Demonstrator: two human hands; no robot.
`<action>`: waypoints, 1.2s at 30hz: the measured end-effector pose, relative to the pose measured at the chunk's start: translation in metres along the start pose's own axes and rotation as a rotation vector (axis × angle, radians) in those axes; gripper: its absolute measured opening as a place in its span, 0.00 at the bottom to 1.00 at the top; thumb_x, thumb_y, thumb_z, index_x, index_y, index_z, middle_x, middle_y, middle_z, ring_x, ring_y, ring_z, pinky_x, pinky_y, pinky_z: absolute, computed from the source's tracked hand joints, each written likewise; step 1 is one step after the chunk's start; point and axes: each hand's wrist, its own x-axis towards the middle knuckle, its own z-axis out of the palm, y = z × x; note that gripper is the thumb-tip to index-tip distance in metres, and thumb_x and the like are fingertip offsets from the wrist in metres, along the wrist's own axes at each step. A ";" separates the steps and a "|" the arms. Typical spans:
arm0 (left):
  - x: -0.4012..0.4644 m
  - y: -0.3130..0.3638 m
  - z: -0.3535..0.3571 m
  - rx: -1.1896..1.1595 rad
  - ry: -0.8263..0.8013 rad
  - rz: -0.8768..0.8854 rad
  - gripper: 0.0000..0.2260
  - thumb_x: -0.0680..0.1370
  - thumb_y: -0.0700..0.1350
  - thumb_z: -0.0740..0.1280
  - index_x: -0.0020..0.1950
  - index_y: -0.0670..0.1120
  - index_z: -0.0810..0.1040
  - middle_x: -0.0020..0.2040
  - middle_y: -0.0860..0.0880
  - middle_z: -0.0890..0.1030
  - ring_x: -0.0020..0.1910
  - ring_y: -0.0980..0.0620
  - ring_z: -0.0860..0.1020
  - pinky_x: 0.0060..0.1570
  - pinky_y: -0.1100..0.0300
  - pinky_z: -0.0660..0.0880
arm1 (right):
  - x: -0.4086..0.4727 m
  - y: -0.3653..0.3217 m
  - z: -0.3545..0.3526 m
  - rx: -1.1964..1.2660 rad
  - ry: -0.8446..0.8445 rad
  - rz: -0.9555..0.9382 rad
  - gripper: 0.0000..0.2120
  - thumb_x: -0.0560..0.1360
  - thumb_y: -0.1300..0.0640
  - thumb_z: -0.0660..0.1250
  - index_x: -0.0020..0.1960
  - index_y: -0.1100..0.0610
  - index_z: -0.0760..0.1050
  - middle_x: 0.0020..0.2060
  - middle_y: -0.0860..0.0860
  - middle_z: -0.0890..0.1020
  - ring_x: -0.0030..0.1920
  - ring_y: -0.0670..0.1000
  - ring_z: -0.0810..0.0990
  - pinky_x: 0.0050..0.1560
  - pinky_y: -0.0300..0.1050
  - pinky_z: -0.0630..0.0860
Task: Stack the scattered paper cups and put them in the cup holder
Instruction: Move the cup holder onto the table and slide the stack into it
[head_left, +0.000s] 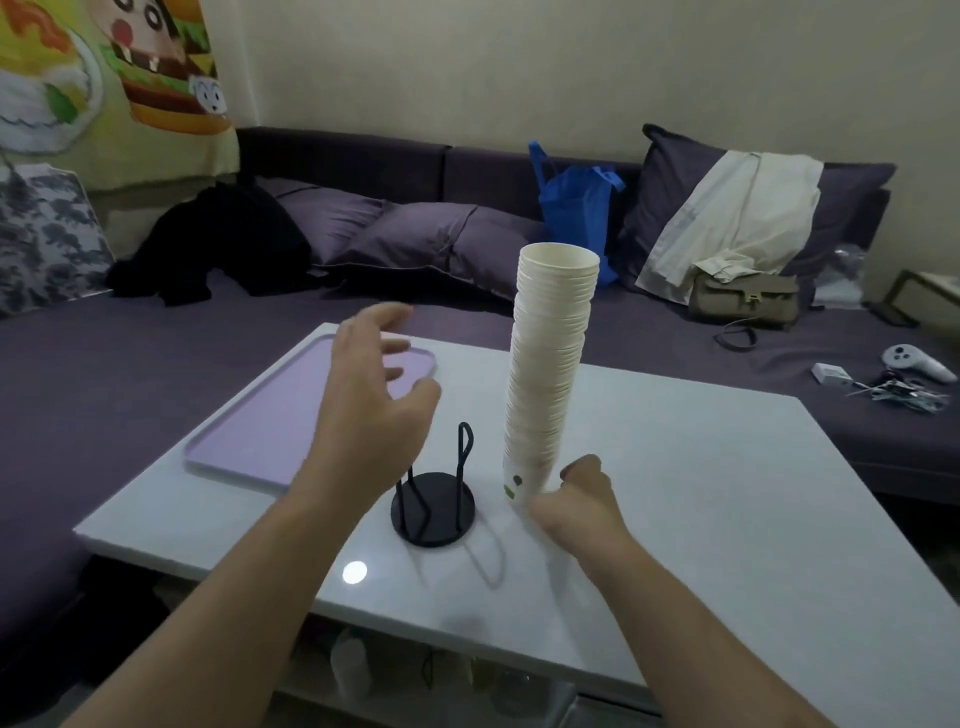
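**White table, purple sofa behind: cup stack up, holder bare**

White table (675, 493) sits in front of a purple sofa (363, 171). Your right hand (576, 506) has its grip clamped round the bottom of the tall stack of paper cups (553, 364); the stack stands upright, leaning slightly, just right of the black wire cup holder (434, 506). No cups are in the holder. Your left hand (371, 410) hovers above the table, fingers spread apart, holding nothing. Lilac tray (249, 431) lies at the table's left.
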 end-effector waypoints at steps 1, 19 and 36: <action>0.006 0.015 0.005 -0.004 -0.047 0.076 0.30 0.79 0.34 0.70 0.78 0.55 0.70 0.74 0.54 0.70 0.70 0.55 0.76 0.67 0.62 0.74 | 0.004 0.002 0.002 0.028 0.001 -0.040 0.34 0.73 0.51 0.78 0.71 0.57 0.64 0.64 0.52 0.74 0.50 0.49 0.79 0.40 0.43 0.75; 0.054 0.041 0.031 0.106 -0.008 0.248 0.11 0.86 0.51 0.68 0.65 0.48 0.81 0.65 0.56 0.80 0.60 0.51 0.84 0.61 0.49 0.83 | 0.029 0.020 0.008 0.327 -0.091 -0.301 0.21 0.74 0.59 0.77 0.61 0.42 0.75 0.55 0.45 0.84 0.57 0.49 0.84 0.49 0.40 0.77; 0.017 -0.059 -0.022 0.085 -0.026 -0.298 0.22 0.82 0.34 0.69 0.75 0.50 0.74 0.60 0.46 0.85 0.51 0.48 0.82 0.51 0.55 0.75 | 0.027 -0.032 -0.062 0.893 0.161 -0.449 0.16 0.79 0.59 0.75 0.64 0.53 0.75 0.58 0.54 0.80 0.56 0.56 0.84 0.49 0.50 0.86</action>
